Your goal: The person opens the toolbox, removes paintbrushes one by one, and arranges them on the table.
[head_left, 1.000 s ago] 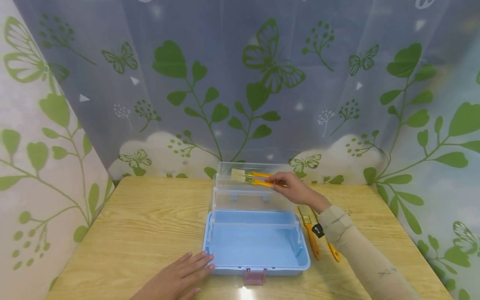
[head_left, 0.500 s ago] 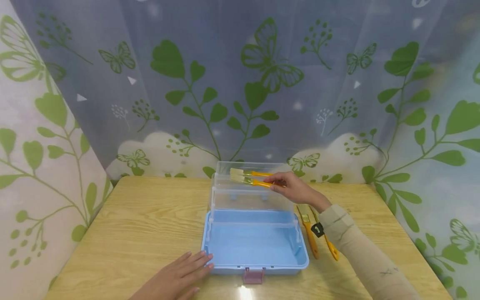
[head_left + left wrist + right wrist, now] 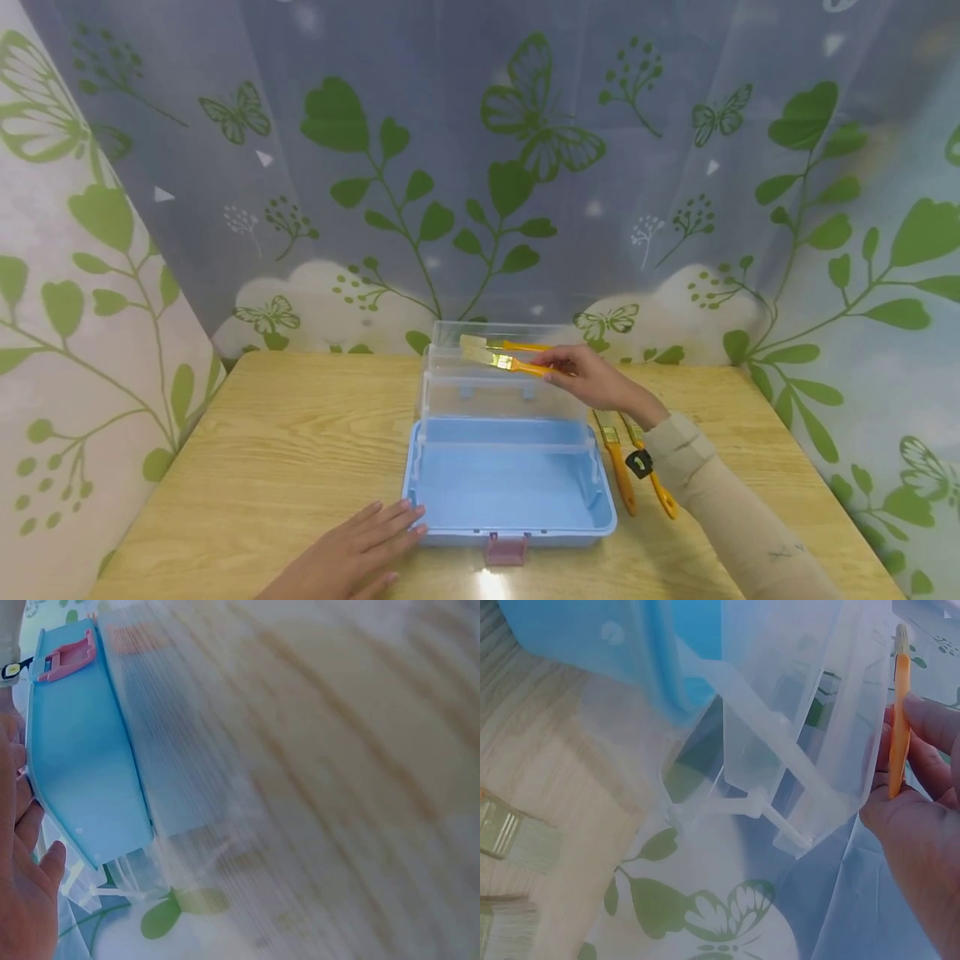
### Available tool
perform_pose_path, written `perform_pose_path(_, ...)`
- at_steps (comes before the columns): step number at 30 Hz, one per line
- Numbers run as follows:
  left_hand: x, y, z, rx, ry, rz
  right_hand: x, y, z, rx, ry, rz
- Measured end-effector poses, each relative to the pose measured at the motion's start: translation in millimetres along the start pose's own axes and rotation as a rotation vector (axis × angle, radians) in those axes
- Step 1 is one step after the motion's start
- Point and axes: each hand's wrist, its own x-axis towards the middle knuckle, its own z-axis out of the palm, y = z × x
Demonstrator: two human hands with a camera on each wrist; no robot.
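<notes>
A blue toolbox [image 3: 510, 492] with a pink latch [image 3: 506, 549] stands with its clear lid and tiers of translucent trays [image 3: 510, 400] raised at the back. My right hand [image 3: 592, 379] pinches the orange handle of a flat paintbrush [image 3: 528, 367] above the topmost tray, bristles pointing left. Just behind it is a second paintbrush [image 3: 521, 346]; whether it lies in the tray is hard to tell. The right wrist view shows the orange brush [image 3: 901, 727] between thumb and fingers. With fingers extended, my left hand [image 3: 352, 546] rests against the box's front left corner.
Two more orange-handled brushes lie on the wooden table [image 3: 300, 442] right of the box, one [image 3: 618, 467] nearer it and the other [image 3: 660, 492] partly under my right wrist. A printed cloth [image 3: 465, 167] rises behind the table and at both sides.
The nearer paintbrush has tilted slightly in my right hand, its handle moving a little right and down. My left hand and the toolbox stay where they were.
</notes>
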Motion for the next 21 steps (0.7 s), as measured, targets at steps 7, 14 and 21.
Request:
perform_pose_path(7,0.9,-1.6,1.3,0.008,0.003,-0.001,-7.7,-0.8,-8.1,-0.028,0.041,0.019)
perform_pose_path(14,0.4,-2.4,1.0,-0.001,-0.003,0.003,-20.0,4.0,-12.9,-0.017,0.063,0.017)
perform_pose_path(21,0.1,-4.1,2.2,0.018,0.01,0.031,-43.3,7.3,-16.3,-0.004,0.104,0.003)
